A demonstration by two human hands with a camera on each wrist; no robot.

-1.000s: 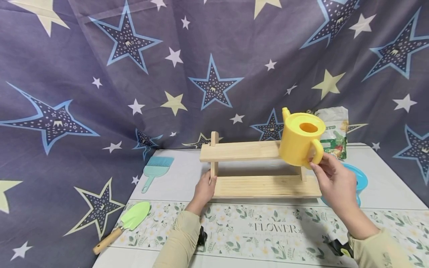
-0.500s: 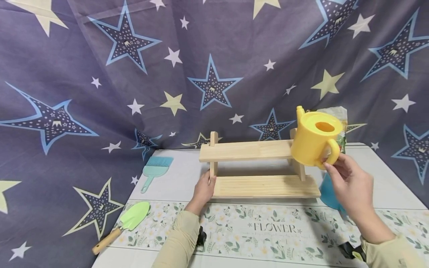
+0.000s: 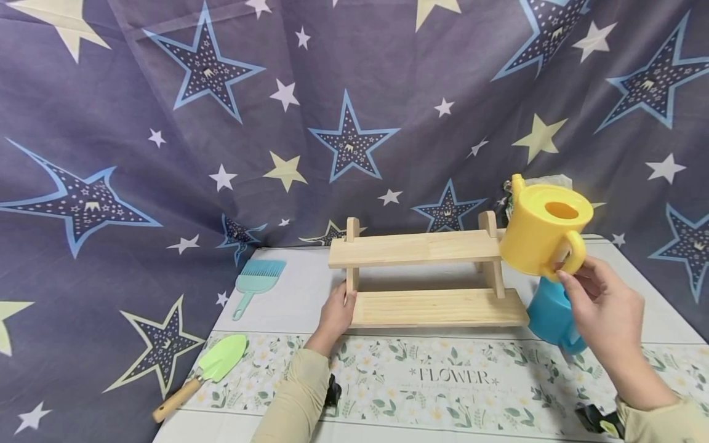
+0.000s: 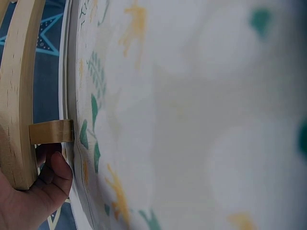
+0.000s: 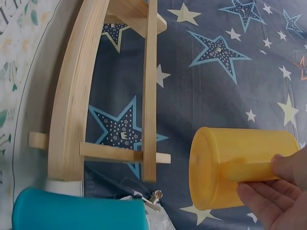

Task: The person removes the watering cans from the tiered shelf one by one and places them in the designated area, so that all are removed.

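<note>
A yellow watering can point(image 3: 540, 231) hangs in the air, upright, just right of a two-tier wooden shelf point(image 3: 426, 249). My right hand point(image 3: 606, 311) grips its handle low down, thumb on the near side; the right wrist view shows the can point(image 5: 216, 158) lying sideways in the picture. At the left end of the shelf, my left hand point(image 3: 335, 314) holds the end of the lower board. In the left wrist view that hand point(image 4: 43, 191) has its thumb and fingers curled round the board's end point(image 4: 17, 158).
A blue watering can point(image 3: 551, 314) stands at the shelf's right end, partly behind my right hand. A bag point(image 3: 548, 181) stands behind the yellow can. On the left lie a teal brush point(image 3: 259, 277) and a green trowel point(image 3: 221, 359) with a wooden handle.
My right hand has carried the yellow watering can rightwards, away from the upper board. More of the shelf's right end and the blue can shows. My left hand has stayed in place.
</note>
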